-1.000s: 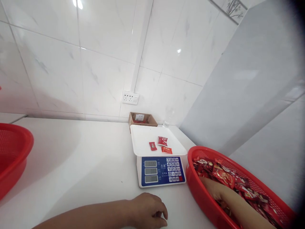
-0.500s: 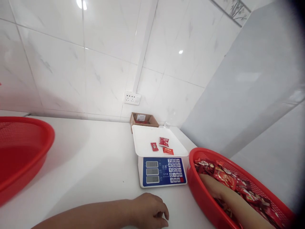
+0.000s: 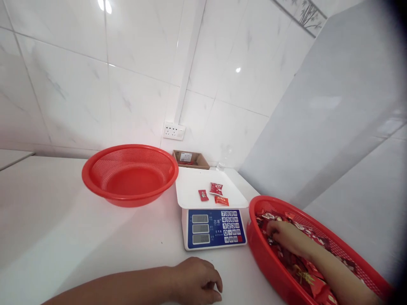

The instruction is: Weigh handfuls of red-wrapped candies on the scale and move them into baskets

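My left hand (image 3: 200,280) rests on the white table in front of the digital scale (image 3: 214,228), loosely curled, thumb and fingertips slightly apart, nothing visible in it. On the scale's white pan (image 3: 190,180) lie a larger red packet (image 3: 216,188), a small dark red packet (image 3: 203,195) and an orange-red packet (image 3: 221,201). At the right, my right hand (image 3: 281,235) reaches into a red basket (image 3: 262,254) of wrapped candies (image 3: 303,271). Its fingers are bent down among the wrappers; what they pinch is hidden.
An empty red round basket (image 3: 130,197) stands left of the scale, close to the pan. Behind the scale are an open cardboard box (image 3: 203,162) and a clear plastic item (image 3: 224,160). A socket (image 3: 174,131) is on the tiled wall (image 3: 140,97).
The empty red basket has moved from the far left edge to beside the scale. In the candy basket, my right hand has lifted and shows more of its fingers. My left hand remains in place.
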A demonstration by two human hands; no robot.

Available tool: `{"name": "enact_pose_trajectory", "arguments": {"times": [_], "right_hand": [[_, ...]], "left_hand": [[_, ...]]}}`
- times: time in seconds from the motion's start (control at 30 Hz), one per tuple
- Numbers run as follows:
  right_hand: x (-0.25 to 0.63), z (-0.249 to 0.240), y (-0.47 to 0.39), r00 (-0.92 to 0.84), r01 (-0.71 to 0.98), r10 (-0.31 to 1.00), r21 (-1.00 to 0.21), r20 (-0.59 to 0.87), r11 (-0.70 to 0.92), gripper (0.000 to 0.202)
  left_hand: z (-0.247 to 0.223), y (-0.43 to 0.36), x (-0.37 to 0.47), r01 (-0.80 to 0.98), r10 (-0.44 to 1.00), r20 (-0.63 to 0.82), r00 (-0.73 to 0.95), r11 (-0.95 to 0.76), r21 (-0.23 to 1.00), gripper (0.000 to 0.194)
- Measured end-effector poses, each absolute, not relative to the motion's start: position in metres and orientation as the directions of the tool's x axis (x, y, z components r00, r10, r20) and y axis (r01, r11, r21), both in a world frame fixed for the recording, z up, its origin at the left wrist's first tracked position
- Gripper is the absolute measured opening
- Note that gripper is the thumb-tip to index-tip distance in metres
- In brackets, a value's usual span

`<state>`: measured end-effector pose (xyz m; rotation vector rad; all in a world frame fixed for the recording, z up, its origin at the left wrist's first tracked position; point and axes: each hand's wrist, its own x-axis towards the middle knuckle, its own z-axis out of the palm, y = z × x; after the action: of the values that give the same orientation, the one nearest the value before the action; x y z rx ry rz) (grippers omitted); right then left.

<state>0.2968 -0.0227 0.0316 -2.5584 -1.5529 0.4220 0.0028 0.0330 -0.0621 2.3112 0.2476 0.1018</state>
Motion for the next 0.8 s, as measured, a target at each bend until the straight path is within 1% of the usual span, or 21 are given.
{"name": "enact_pose_trajectory", "arguments": {"times": [0.07, 0.13, 0.2, 0.23, 0.27, 0.33, 0.4, 0.47, 0.5, 0.53, 0.67, 0.8], "right_hand": [[0.302, 0.045, -0.019, 0.464, 0.818, 0.858, -0.266, -0.219, -0.510, 0.023], [0.302, 0.063, -0.013, 0.502, 0.774, 0.837, -0.317, -0.220, -0.548, 0.022], [0.295, 0.083, -0.004, 0.536, 0.740, 0.829, -0.386, -0.158, -0.552, 0.021], [0.289, 0.092, 0.001, 0.551, 0.733, 0.829, -0.417, -0.098, -0.537, 0.021], [0.282, 0.099, 0.007, 0.564, 0.729, 0.825, -0.449, -0.033, -0.516, 0.021], [0.266, 0.106, 0.020, 0.560, 0.705, 0.826, -0.558, 0.060, -0.438, 0.023], [0.251, 0.104, 0.035, 0.521, 0.642, 0.849, -0.697, 0.090, -0.320, 0.024], [0.240, 0.094, 0.050, 0.467, 0.585, 0.878, -0.782, 0.107, -0.216, 0.025], [0.236, 0.088, 0.057, 0.448, 0.587, 0.886, -0.786, 0.118, -0.192, 0.026], [0.234, 0.081, 0.062, 0.431, 0.620, 0.893, -0.761, 0.128, -0.190, 0.028], [0.231, 0.057, 0.072, 0.355, 0.804, 0.928, -0.545, 0.117, -0.239, 0.037], [0.219, 0.041, 0.069, 0.212, 0.891, 0.973, -0.428, 0.093, -0.153, 0.038]], "left_hand": [[-0.061, 0.033, 0.003, 0.151, 0.210, -0.012, 0.978, -0.659, 0.737, 0.026], [-0.060, 0.033, 0.003, 0.153, 0.211, -0.017, 0.977, -0.649, 0.745, 0.026], [-0.060, 0.034, 0.003, 0.151, 0.208, -0.018, 0.978, -0.644, 0.750, 0.026], [-0.060, 0.034, 0.003, 0.150, 0.208, -0.017, 0.978, -0.641, 0.753, 0.026], [-0.060, 0.035, 0.003, 0.148, 0.205, -0.019, 0.979, -0.638, 0.755, 0.026], [-0.060, 0.035, 0.003, 0.143, 0.199, -0.019, 0.980, -0.635, 0.759, 0.027], [-0.061, 0.036, 0.003, 0.136, 0.199, -0.009, 0.980, -0.634, 0.762, 0.027], [-0.063, 0.036, 0.004, 0.129, 0.204, 0.005, 0.979, -0.636, 0.761, 0.026], [-0.065, 0.036, 0.004, 0.125, 0.205, 0.011, 0.979, -0.636, 0.761, 0.026], [-0.066, 0.036, 0.004, 0.118, 0.202, 0.016, 0.979, -0.635, 0.764, 0.025], [-0.070, 0.036, 0.005, 0.082, 0.197, 0.053, 0.979, -0.617, 0.783, 0.023], [-0.068, 0.035, 0.006, 0.091, 0.205, 0.048, 0.978, -0.619, 0.780, 0.023]]}}
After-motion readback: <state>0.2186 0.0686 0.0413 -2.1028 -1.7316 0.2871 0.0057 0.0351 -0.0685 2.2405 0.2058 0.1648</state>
